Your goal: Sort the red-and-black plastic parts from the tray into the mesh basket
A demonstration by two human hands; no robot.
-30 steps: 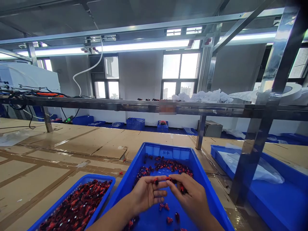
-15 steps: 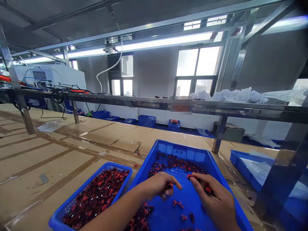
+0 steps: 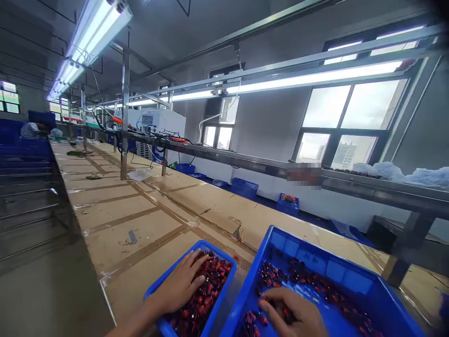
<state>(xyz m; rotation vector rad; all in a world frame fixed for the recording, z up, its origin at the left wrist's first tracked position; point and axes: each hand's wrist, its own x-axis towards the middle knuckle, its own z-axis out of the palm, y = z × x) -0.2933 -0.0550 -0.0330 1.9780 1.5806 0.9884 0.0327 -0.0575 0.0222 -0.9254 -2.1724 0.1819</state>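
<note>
A small blue basket holds a heap of dark red, glossy pieces that look like roselle calyces. My left hand lies over the basket's left side, fingers spread and resting on the heap. To the right stands a larger blue tub, with more roselle calyces scattered along its far side and near left corner. My right hand is over the tub's near part, thumb and fingers curled round a few dark red calyces. Its palm side is partly hidden.
Cardboard sheets joined with brown tape cover the long table. A metal shelf rail runs above its back, held by posts. A small grey scrap lies on the cardboard. Blue crates stand beyond the table.
The view has swung left. My left hand has moved from over the tub to the basket and its fingers have spread. My right hand has shifted towards the tub's left side, still holding calyces.
</note>
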